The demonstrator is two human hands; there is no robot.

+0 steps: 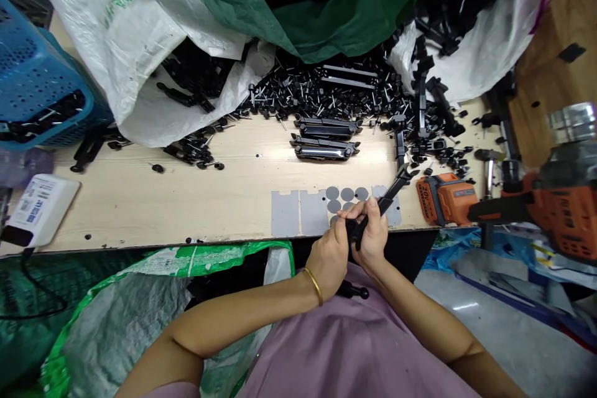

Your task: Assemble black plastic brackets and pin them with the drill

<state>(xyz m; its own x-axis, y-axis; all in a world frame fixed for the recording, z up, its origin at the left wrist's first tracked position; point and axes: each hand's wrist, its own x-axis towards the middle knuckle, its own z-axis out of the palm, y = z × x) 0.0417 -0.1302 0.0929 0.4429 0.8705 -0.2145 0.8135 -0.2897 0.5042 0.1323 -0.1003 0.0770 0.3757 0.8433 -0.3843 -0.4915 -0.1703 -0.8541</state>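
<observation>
a: grip, please?
b: my left hand (330,255) and right hand (373,239), fingers of both closed around one black part (394,193). it tilts, forked end toward far right.
a: position?
b: over the near edge of the table (224,199), just right of some grey discs (347,194).
a: surroundings?
b: two long black pieces (326,148) lie side by side, farther off. beyond those, a heap of black knobs (298,96) with metal pins. at right, i note an orange battery (445,199) near a drill (571,199).
</observation>
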